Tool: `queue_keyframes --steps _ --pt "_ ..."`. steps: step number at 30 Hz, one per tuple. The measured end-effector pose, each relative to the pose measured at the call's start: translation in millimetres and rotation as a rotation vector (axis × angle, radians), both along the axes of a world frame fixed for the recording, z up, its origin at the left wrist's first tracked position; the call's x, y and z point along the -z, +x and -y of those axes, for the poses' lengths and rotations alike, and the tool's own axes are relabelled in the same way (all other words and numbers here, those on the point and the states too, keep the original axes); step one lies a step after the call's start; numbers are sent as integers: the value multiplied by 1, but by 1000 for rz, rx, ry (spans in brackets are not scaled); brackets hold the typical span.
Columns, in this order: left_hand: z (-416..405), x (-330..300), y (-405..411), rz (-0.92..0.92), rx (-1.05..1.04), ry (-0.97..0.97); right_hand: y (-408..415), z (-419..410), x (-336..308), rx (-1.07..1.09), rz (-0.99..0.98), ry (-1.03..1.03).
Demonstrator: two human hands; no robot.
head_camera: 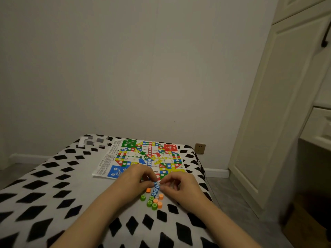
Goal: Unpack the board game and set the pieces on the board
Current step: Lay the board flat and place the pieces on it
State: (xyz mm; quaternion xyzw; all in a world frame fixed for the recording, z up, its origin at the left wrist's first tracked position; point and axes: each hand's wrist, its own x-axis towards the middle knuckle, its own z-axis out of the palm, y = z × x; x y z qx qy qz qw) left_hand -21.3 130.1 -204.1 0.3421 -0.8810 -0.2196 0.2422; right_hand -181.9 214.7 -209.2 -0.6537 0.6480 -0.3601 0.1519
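The colourful paper game board [143,156] lies flat on a bed with a black-and-white diamond cover [53,185]. In front of the board lies a loose pile of round pieces: blue ones [155,190] in a short row, green ones [150,201] and orange ones [158,201], with a small white die [156,196] among them. My left hand [138,178] and my right hand [176,185] meet over the far end of the blue row, fingertips pinched together around a blue piece [155,183]. Which hand bears it is hard to tell.
A clear plastic box with a white part [93,141] lies at the bed's far left corner. The bed's right edge drops to a tiled floor [232,197]. A wall socket [200,148] and a cream wardrobe [268,113] stand to the right.
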Motion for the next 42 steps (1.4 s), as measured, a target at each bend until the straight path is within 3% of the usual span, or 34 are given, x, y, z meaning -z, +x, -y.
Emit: queue_keyframes --steps 14,22,34,42 --pt "9 6 10 -83 -41 -35 3 3 0 -20 -52 37" --pt "11 2 25 -113 -70 -51 15 6 -8 -2 18 -10" --pt "30 2 85 -173 -309 -60 64 50 -13 26 48 -77" --pt "39 11 88 -188 -370 -53 83 79 -19 27 7 23"
